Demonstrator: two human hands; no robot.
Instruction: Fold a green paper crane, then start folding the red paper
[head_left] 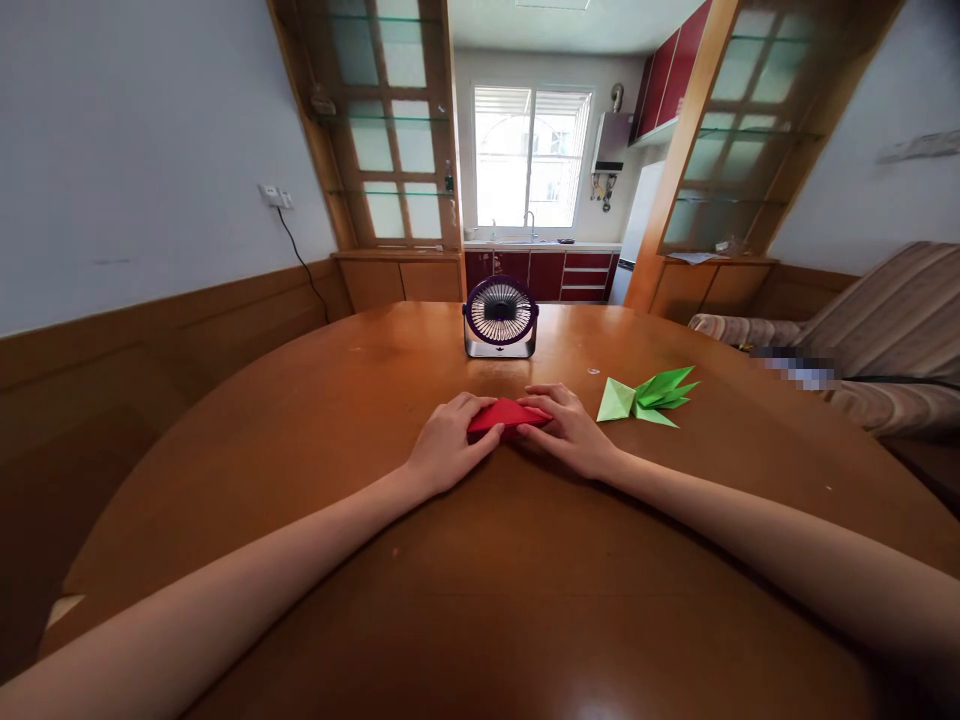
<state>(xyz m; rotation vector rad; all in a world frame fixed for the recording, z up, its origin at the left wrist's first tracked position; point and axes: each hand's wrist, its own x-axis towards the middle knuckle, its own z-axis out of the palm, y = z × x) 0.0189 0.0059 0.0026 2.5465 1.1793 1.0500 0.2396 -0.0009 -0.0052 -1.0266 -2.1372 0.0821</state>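
A folded piece of red paper (507, 413) lies low over the middle of the table, peaked at its top. My left hand (450, 440) grips its left end, with the thumb along the near edge and the fingers behind. On the other end, my right hand (568, 432) closes around the red paper, thumb in front and fingers over the far side. Part of the paper is covered by my fingers. Just right of my right hand rests a green folded-paper piece (660, 392) with several pointed leaves and a paler triangle (616, 399) at its left.
A small dark desk fan (500, 315) stands beyond my hands on the brown wooden table (300, 430). A tiny white scrap (593, 371) lies near the green paper. To the right is a striped sofa (885, 320). Glass-shelved cabinets and a kitchen window (531, 155) are behind.
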